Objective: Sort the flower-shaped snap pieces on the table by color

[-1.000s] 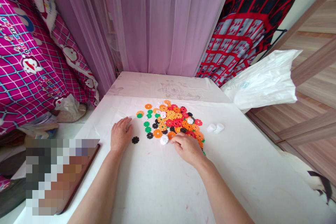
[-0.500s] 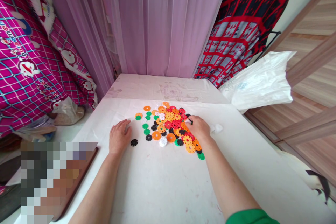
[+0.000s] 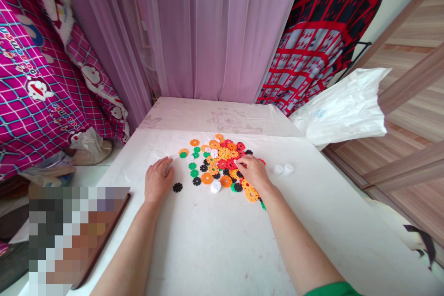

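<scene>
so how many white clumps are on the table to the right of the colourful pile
2: the left clump, nearer the right hand, and the right clump, close beside it. Each may hide further pieces.

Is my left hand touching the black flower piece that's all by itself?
Apart. The head view shows bare white tabletop between your left hand and the black flower piece.

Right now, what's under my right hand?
Orange discs peek out beside your right hand, and part of a green disc shows nearer you. Whatever lies directly beneath the hand is covered, so I can't tell.
</scene>
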A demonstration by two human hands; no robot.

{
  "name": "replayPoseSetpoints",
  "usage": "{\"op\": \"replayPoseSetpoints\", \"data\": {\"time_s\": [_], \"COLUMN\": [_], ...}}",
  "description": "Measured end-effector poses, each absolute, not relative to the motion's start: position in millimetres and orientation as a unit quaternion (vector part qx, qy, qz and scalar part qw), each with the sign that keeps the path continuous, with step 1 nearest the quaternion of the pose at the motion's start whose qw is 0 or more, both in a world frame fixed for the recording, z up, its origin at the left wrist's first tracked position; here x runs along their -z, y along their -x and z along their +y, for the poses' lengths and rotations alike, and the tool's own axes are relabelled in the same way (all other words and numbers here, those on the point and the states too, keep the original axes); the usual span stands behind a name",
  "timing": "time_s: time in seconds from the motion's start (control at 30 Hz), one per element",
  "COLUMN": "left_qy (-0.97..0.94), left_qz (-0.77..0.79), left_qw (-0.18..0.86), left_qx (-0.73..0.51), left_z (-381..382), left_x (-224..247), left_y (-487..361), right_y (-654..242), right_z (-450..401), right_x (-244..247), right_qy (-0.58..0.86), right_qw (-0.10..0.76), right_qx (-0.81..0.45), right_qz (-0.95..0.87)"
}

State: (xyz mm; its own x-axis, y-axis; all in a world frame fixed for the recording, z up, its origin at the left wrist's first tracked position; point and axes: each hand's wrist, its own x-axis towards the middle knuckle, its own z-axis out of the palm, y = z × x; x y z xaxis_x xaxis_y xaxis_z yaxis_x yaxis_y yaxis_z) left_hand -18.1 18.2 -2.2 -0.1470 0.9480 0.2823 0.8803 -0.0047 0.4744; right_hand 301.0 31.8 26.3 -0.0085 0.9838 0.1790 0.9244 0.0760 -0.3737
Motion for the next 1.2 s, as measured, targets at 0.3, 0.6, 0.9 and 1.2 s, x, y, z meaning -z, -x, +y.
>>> {"op": "replayPoseSetpoints", "data": {"time_s": [0.3,0.6,0.9,1.2], "left_qy": [-0.649,-0.649,-0.648,-0.648], "left_qz": [0.704,0.703,0.704,0.704], "left_qw": [0.065,0.065,0.062,0.069], "left_qx": [-0.281,-0.282,-0.285,-0.284], "left_z": [19,18,18,19], "left_x": [1,0,2,1], "left_y": [18,18,18,18], "right_y": [-321,-301,-289,-306], "right_z": [29,20,31,48], "right_x": [-28,-35,-37,-41], "right_qy": [0.761,0.757,0.75,0.734], "right_qw": [0.117,0.12,0.094,0.059], "right_qx": [0.001,-0.027,-0.017,-0.07], "right_qz": [-0.638,-0.641,-0.654,-0.673]}}
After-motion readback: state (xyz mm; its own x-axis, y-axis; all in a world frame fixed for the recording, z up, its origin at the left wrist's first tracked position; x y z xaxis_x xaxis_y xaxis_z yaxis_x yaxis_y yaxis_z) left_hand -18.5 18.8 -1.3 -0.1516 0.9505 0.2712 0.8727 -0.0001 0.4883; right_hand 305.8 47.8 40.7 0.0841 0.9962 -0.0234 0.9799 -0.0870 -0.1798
